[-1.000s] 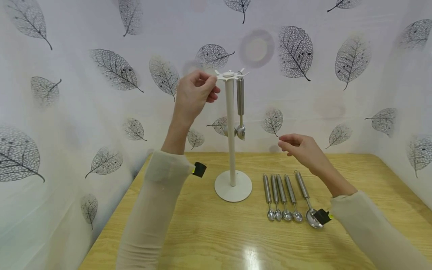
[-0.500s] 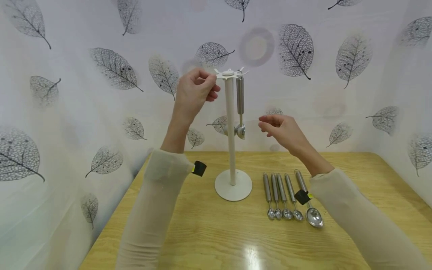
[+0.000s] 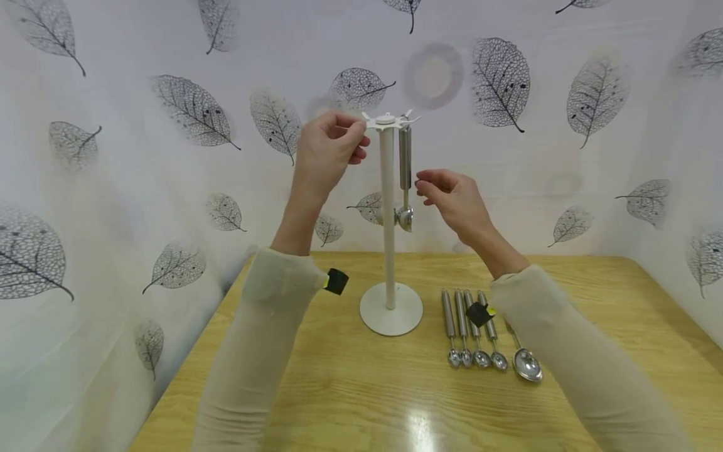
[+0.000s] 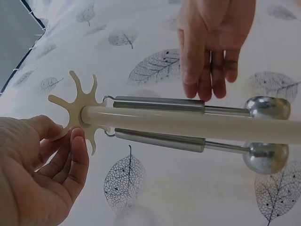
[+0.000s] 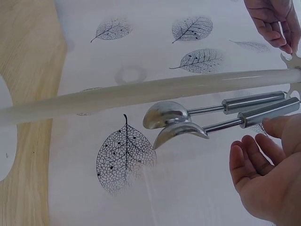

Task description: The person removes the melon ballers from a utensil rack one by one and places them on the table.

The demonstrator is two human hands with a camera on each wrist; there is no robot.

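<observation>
A white utensil stand (image 3: 390,251) with a hooked top (image 3: 386,122) rises from a round base. My left hand (image 3: 330,147) pinches one hook at the top's left side, as the left wrist view also shows. Two steel scoops with round bowls hang from hooks by their handle loops; the nearer scoop (image 5: 178,134) and the farther scoop (image 5: 164,114) are side by side in the right wrist view. Close to the nearer handle (image 4: 160,103) is my right hand (image 3: 452,198), fingers loosely bent and holding nothing. Whether its fingertips touch that handle, I cannot tell.
Several steel scoops (image 3: 473,323) with small bowls lie in a row on the wooden table (image 3: 339,389), right of the stand. Beside them is a larger spoon (image 3: 528,364), its handle partly behind my right sleeve. A leaf-patterned curtain (image 3: 542,150) hangs behind the table.
My right hand has moved left and upward, from above the table's row of scoops to beside the hanging scoop. My left hand stays at the same hook.
</observation>
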